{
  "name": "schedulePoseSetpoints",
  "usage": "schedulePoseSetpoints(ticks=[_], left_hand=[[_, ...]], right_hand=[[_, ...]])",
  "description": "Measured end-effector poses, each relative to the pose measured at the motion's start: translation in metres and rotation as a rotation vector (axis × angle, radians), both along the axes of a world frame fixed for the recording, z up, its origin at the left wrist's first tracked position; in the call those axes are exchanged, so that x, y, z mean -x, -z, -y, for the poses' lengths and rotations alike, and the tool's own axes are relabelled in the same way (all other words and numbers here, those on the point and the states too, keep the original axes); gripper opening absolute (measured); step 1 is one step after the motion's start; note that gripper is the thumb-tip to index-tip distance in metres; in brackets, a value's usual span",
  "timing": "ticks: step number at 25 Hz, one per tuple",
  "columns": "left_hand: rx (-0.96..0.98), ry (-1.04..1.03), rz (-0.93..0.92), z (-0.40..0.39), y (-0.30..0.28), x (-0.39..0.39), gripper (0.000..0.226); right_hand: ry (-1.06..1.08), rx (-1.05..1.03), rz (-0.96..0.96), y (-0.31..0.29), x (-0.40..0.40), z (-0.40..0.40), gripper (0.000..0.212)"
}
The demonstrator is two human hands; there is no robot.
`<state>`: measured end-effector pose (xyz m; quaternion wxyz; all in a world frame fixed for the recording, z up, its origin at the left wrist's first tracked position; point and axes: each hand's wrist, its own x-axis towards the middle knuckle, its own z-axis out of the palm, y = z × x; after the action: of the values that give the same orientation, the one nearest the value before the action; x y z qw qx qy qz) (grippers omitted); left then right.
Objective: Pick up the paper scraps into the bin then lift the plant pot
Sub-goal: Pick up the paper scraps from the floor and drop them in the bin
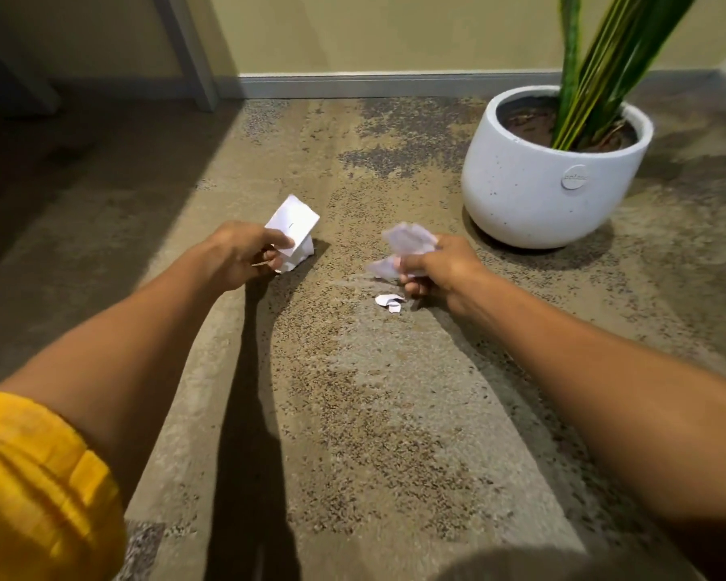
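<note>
Carpet (353,413), mottled tan and grey, fills the view, with both bare forearms reaching forward over it. The left hand (240,253), at about 10 o'clock from the frame's middle, has its fingers curled round a bunch of white paper scraps (293,228), the thumb pinching a flat folded piece on top. The right hand (441,266), at about 1 o'clock from the middle, grips a second clump of scraps (403,249), blurred, so how its fingers lie on the paper is hard to read. One small torn scrap (388,301) lies on the carpet just below the right hand, apart from it. The white plant pot (533,195) stands upright on the carpet at 2 o'clock, near the right hand but not touching it, holding soil and long green striped leaves (604,65). A grey skirting board (374,83) runs along the wall at 12 o'clock, and a yellow sleeve (30,488) shows at 8 o'clock
</note>
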<state>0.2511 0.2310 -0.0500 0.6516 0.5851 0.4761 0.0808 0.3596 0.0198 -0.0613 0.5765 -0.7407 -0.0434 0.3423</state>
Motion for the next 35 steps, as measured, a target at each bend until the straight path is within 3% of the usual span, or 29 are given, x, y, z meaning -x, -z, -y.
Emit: schedulePoseSetpoints(ticks=[4,7,9,11,14,17,19,23,26,31,35], left_hand=[[-0.070,0.041,0.000,0.005,-0.009,-0.003,0.012],[-0.311,0.182,-0.212,0.006,-0.002,0.002,0.031],[-0.370,0.245,-0.265,0.008,0.008,0.002,0.025],[-0.467,0.271,-0.309,0.010,0.015,-0.001,0.032],[-0.548,0.299,-0.360,0.015,0.020,-0.006,0.037],[-0.628,0.308,-0.418,0.022,0.020,-0.006,0.037],[-0.624,0.266,-0.405,0.025,0.020,-0.006,0.037],[-0.409,0.055,-0.222,0.021,0.005,-0.003,0.034],[-0.236,-0.078,-0.023,0.021,-0.009,0.000,0.023],[-0.180,-0.032,0.187,0.048,-0.046,-0.012,0.014],[-0.249,0.128,0.251,0.097,-0.091,-0.035,0.018]], right_hand=[[0.066,0.045,0.051,0.001,0.000,-0.005,0.038],[-0.166,0.246,0.182,0.005,0.007,-0.001,0.053],[-0.322,0.368,0.337,0.009,0.019,0.000,0.059],[-0.451,0.430,0.535,0.014,0.029,-0.003,0.054],[-0.596,0.491,0.770,0.018,0.036,-0.006,0.029],[-0.596,0.447,0.726,0.022,0.039,-0.002,0.023],[-0.487,0.345,0.616,0.020,0.039,0.005,0.028],[-0.209,0.184,0.421,-0.001,0.019,0.028,0.044],[-0.072,0.097,0.317,-0.020,0.003,0.046,0.044],[0.082,-0.096,0.210,-0.062,-0.003,0.077,0.021],[0.066,-0.102,0.302,-0.110,0.003,0.105,0.031]])
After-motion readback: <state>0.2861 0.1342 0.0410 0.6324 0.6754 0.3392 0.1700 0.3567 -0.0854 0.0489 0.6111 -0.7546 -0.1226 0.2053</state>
